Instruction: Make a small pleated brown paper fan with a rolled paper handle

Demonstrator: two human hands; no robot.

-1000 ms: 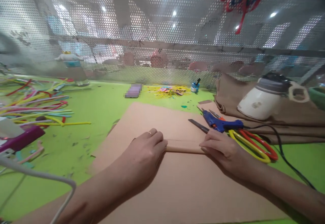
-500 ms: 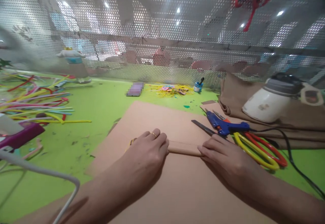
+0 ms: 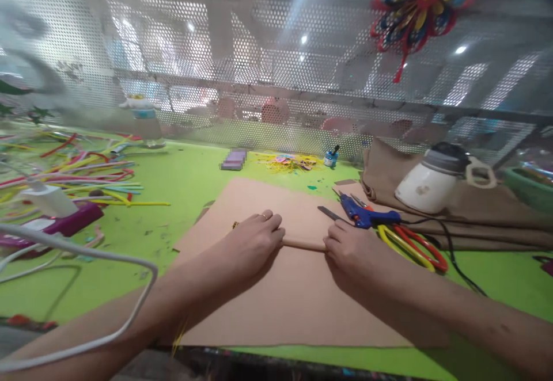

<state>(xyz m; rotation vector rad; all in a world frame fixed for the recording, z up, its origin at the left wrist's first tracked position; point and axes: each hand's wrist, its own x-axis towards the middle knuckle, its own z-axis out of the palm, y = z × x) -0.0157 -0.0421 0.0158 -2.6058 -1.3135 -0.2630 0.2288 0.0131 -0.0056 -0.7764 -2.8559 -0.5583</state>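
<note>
A large brown cardboard sheet lies flat on the green table. A narrow rolled strip of the same cardboard lies across its middle. My left hand is closed over the strip's left end, a ring on one finger. My right hand presses down on the strip's right end with curled fingers. Only a short length of the strip shows between the two hands.
A blue glue gun with a black cord, and red and yellow scissors, lie just right of my right hand. A white jug rests on brown fabric. Coloured pipe cleaners, a white cable and a purple block lie left.
The camera has pulled back and tilted up. My right hand has slid left along the rolled strip toward the left hand, so less of the strip shows between them.
</note>
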